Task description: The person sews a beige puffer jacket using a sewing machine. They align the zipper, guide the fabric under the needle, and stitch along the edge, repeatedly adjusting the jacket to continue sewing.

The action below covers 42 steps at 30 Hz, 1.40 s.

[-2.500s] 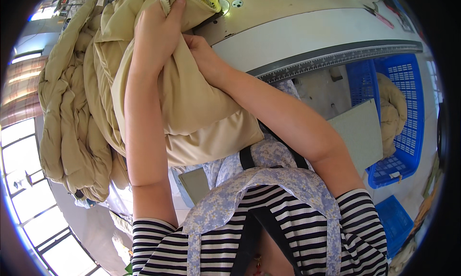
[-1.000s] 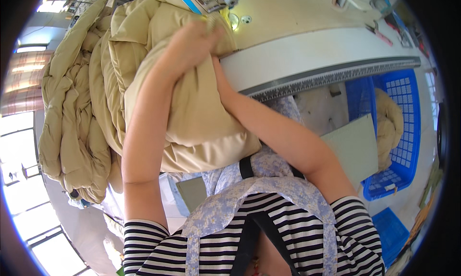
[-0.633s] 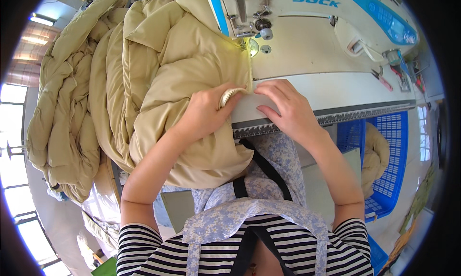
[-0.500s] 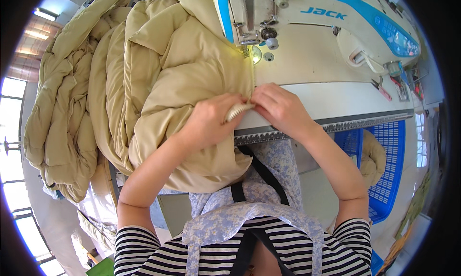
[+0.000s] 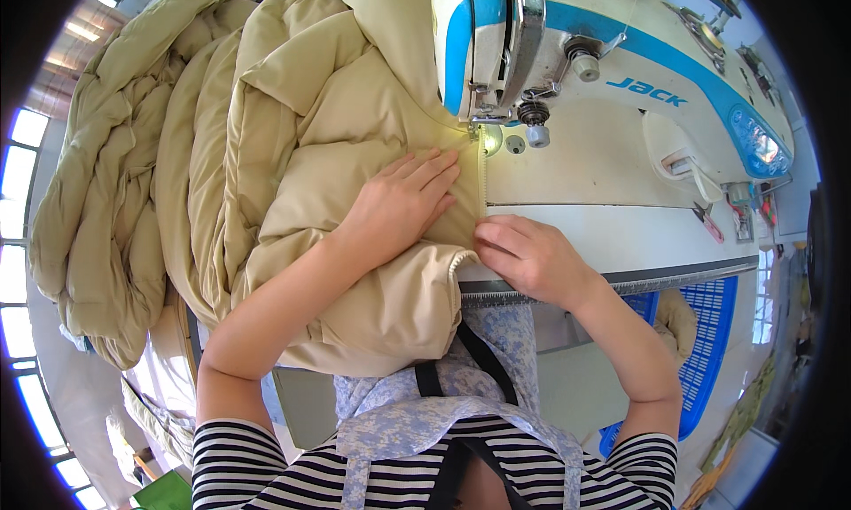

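A puffy beige padded garment lies across the left of the sewing table, its edge under the needle area of a white and blue sewing machine. Along that edge runs a zipper, whose lower part curls toward me over the table's front. My left hand rests flat on the fabric just left of the zipper, fingers stretched toward the needle. Pinched at the zipper edge, nearer to me, is my right hand; its fingertips are closed on the zipper. A small lamp lights the presser foot.
A ruler strip borders the table's front. Thread snips with pink handles lie at its right. Below stands a blue plastic basket with beige fabric in it. More of the bulky padding is heaped at far left.
My left hand has let go of the zipper's curled end and moved up to lie flat on the fabric. The zipper end has dropped toward me; my right hand stays at the edge.
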Tool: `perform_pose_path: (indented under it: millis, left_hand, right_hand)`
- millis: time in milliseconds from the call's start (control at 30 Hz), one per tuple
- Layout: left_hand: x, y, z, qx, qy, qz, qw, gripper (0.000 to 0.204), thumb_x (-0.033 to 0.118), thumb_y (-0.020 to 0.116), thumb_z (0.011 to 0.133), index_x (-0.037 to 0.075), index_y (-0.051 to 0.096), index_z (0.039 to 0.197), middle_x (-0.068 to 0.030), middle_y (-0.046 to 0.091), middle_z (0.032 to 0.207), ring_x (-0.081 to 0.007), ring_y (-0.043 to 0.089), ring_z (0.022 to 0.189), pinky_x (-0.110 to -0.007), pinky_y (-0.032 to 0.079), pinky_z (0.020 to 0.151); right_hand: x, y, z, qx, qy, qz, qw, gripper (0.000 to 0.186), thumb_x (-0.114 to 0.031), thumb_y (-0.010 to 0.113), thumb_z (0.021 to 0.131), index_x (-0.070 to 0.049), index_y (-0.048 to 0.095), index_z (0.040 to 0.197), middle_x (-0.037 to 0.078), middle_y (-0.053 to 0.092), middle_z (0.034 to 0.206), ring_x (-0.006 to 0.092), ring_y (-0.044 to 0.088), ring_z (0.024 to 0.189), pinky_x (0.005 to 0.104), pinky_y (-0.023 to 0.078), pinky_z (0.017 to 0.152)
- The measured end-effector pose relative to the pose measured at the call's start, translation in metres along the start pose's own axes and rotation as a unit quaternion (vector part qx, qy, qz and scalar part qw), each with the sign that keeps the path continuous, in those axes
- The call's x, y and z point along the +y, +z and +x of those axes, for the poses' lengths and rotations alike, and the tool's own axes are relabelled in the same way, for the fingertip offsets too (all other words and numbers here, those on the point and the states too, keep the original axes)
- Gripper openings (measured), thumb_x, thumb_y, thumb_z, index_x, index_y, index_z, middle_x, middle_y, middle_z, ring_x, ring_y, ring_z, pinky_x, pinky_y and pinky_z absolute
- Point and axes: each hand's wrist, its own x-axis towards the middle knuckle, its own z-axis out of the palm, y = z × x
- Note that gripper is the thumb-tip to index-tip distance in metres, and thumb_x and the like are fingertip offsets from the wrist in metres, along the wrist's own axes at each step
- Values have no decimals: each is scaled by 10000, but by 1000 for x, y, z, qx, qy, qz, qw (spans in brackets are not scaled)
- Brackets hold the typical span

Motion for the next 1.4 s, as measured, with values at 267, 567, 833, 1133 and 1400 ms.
perform_pose_path:
  millis: [267, 567, 833, 1133, 1400]
  left_hand:
    - [8, 7, 6, -23, -10, 64, 998, 423, 248, 670, 918, 9, 653, 1266, -65, 650, 1293, -204, 576, 1041, -322, 505, 863]
    - [6, 7, 5, -23, -25, 48, 998, 430, 255, 689, 906, 11, 659, 1259, -56, 647, 1313, -212, 577, 1067, -348, 507, 880]
    - [-18, 8, 19, -11, -4, 68, 998, 405, 249, 695, 893, 38, 679, 1238, -33, 648, 1323, -215, 581, 1155, -370, 495, 951]
    - [-19, 15, 4, 17, 17, 21, 999, 362, 123, 685, 858, 62, 681, 1215, -37, 645, 1314, -238, 593, 1213, -450, 479, 1071]
    - [-29, 16, 19, 28, 1, -3, 1000, 337, 129, 698, 860, 76, 693, 1193, -40, 678, 1225, -242, 618, 1181, -420, 504, 1014]
  right_hand:
    - [4, -11, -5, 5, 40, 30, 999, 169, -92, 699, 753, -63, 682, 919, 44, 672, 1005, 218, 684, 961, 332, 580, 773]
    - [5, -14, 0, 0, 29, 21, 999, 164, -95, 721, 728, -68, 676, 884, 24, 676, 975, 188, 681, 902, 319, 543, 781]
    - [20, -11, 12, -6, 26, -15, 1000, 169, -104, 725, 749, -75, 681, 910, 10, 680, 975, 172, 667, 895, 309, 507, 808]
    - [20, -7, 16, 11, 20, -26, 999, 195, -99, 745, 743, -68, 681, 925, 5, 685, 984, 162, 673, 899, 305, 502, 811]
    - [33, -11, 19, -14, 42, -23, 999, 281, -21, 802, 710, -69, 719, 974, 33, 723, 1070, 185, 692, 893, 319, 514, 812]
